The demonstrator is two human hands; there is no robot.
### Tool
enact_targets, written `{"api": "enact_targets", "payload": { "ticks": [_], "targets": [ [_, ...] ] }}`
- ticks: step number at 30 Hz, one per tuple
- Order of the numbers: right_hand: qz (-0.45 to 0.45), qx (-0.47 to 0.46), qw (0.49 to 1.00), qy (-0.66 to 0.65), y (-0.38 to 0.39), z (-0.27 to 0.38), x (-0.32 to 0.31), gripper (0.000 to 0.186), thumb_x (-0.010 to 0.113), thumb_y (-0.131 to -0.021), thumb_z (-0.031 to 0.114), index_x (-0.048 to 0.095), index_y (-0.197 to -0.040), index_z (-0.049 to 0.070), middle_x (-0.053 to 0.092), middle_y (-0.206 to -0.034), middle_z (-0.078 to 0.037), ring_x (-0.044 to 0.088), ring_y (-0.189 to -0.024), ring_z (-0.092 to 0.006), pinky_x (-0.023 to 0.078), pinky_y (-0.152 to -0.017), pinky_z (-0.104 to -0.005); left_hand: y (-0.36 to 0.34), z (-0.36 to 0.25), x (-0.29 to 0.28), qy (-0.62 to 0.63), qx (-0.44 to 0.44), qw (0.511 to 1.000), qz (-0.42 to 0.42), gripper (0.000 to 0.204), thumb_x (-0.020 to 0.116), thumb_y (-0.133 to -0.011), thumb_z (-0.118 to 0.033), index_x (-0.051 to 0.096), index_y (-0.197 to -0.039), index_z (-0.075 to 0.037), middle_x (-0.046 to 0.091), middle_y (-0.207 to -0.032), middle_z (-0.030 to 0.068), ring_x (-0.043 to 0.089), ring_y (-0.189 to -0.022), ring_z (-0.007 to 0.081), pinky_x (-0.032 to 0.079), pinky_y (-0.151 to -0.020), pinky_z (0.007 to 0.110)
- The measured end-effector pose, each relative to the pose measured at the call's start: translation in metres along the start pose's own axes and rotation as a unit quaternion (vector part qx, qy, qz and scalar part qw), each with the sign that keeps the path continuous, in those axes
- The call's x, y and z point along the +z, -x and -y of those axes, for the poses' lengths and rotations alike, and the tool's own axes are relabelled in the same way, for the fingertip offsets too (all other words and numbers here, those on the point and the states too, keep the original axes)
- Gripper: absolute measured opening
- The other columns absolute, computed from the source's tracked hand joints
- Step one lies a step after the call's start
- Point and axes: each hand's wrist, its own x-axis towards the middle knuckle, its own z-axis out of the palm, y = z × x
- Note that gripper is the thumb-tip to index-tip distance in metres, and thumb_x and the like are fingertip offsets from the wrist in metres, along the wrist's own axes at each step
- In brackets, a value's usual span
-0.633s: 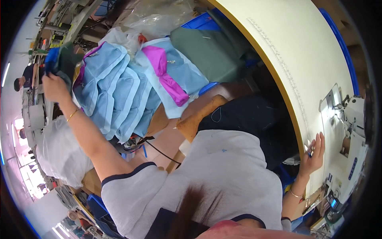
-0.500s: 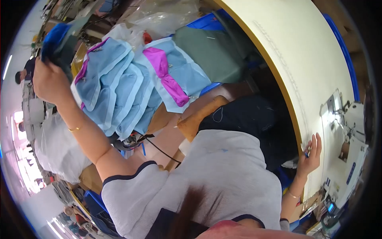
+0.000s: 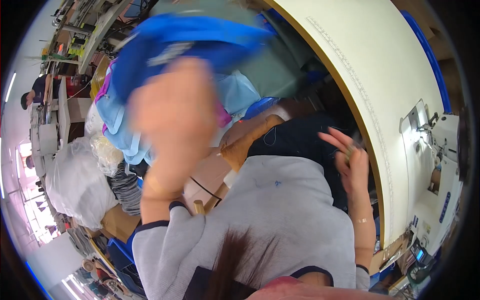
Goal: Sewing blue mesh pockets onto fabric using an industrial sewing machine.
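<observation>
My left hand (image 3: 175, 107) is raised close to the camera and blurred, gripping a bright blue piece of fabric (image 3: 185, 40) that trails up and to the right. My right hand (image 3: 350, 160) hovers over my dark lap, just off the edge of the cream sewing table (image 3: 380, 65), fingers spread around what looks like a small tool. Behind the left hand lies a pile of light blue and pink fabric pieces (image 3: 125, 135).
A white sewing machine (image 3: 430, 165) stands at the right end of the table. White plastic bags (image 3: 75, 185) and a striped bundle (image 3: 125, 187) sit on the left. A person (image 3: 32, 95) works at a far table, upper left.
My left hand has swung from the pile at the far left up toward the camera, bringing the blue fabric along. My right hand has come off the table edge toward my lap.
</observation>
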Motion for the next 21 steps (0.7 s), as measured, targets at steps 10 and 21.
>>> {"api": "enact_targets", "payload": {
  "ticks": [10,21],
  "targets": [
    [-0.211,0.008,0.970,-0.118,-0.002,0.000,-0.017,0.049,0.078,-0.084,0.009,0.055,-0.126,-0.001,0.065,-0.086,-0.001,0.053,-0.057,-0.0027,0.036,-0.046,-0.0173,0.139,-0.048,0.119,0.309,-0.395,0.861,0.085,0.054,0.082,-0.083,-0.036,0.064,-0.115,0.003,0.065,-0.116,0.0192,0.060,-0.111,0.0362,0.046,-0.097,0.043],
    [-0.264,0.003,0.954,-0.141,0.014,-0.003,-0.014,0.063,0.078,-0.082,0.009,0.043,-0.133,-0.002,0.067,-0.097,-0.009,0.066,-0.069,-0.0113,0.055,-0.060,-0.0220,0.168,-0.021,0.209,0.336,-0.539,0.765,0.105,0.048,0.085,-0.073,-0.018,0.066,-0.112,0.004,0.072,-0.097,0.0151,0.070,-0.090,0.0301,0.055,-0.084,0.039]
  ]
}}
